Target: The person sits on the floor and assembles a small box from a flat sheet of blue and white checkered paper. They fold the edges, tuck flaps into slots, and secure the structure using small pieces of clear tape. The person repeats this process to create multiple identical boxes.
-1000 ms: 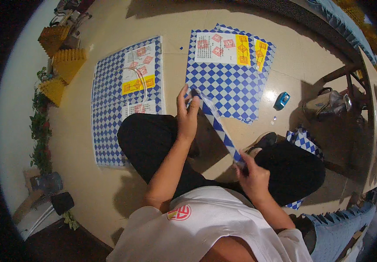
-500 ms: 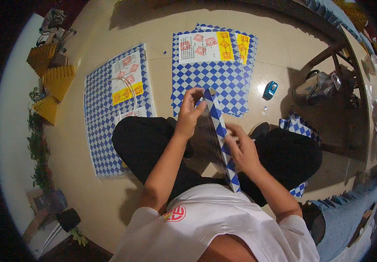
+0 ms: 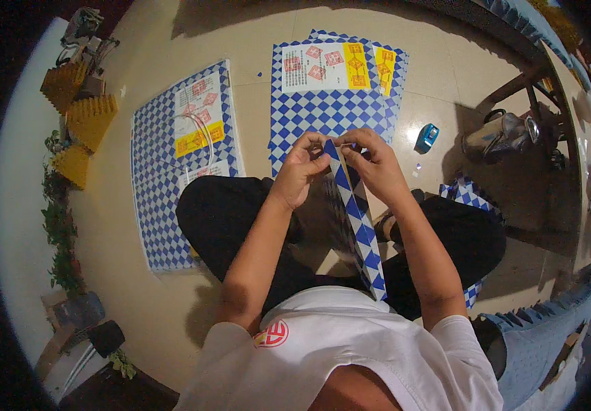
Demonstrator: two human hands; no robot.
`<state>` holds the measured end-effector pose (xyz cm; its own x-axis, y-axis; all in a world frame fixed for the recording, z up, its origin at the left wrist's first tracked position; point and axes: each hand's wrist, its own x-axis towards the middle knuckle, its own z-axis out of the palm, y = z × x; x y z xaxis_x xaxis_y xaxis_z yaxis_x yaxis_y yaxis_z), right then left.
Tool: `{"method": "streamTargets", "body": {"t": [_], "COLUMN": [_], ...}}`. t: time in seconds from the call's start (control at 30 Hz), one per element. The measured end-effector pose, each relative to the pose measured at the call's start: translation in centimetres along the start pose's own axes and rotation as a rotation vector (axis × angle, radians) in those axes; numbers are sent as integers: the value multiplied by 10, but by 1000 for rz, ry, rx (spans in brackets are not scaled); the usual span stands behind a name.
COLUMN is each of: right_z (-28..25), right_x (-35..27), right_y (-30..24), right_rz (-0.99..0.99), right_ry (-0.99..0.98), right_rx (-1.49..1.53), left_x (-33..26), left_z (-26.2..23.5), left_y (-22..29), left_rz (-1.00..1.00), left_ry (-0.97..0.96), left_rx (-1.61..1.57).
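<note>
Between my knees I hold a folded blue-and-white checkered cardboard piece (image 3: pixel 360 222) upright, with its narrow edge facing up. My left hand (image 3: pixel 297 172) pinches its far end from the left. Closed on the same far corner is my right hand (image 3: pixel 379 168), thumb and fingertips together at the edge. The near end of the piece rests close to my shirt. Beyond my hands a stack of flat checkered sheets (image 3: pixel 329 106) with white and yellow printed panels lies on the floor.
Left of my knee lies a plastic-wrapped checkered bundle (image 3: pixel 155 151) with a white strap. A small blue tape dispenser (image 3: pixel 427 138) sits right of the stack, near a metal kettle (image 3: pixel 497 133) under a wooden table (image 3: pixel 569 157). More checkered pieces (image 3: pixel 470 195) lie by my right knee.
My right hand has moved up along the checkered piece to its far end, beside my left hand. The left hand keeps its hold there.
</note>
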<state>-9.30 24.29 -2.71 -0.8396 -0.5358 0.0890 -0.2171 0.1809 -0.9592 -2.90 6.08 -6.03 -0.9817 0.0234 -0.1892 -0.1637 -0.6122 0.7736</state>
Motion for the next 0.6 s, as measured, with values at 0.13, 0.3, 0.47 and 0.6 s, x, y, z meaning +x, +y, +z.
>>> {"method": "streamTargets", "body": {"t": [0.13,0.3,0.47,0.6], "right_z": [-3,-5,-3,-2], "right_x": [-3,0,-1,-6], "right_y": [9,7,-2,-1], "right_rz": [69,51,45,83], "right_ry": [-51,-41,18,33], "right_rx": [184,56,72,110], "left_x": [1,3,6,5], "left_z": [-7,-9,-3,8], "left_y": [-4,-1,-1,-1], "left_rz": [-18,-51,-58,-5], "left_ry": [-39,-29,-17,33], "left_rx": [-47,-57,123,194]}}
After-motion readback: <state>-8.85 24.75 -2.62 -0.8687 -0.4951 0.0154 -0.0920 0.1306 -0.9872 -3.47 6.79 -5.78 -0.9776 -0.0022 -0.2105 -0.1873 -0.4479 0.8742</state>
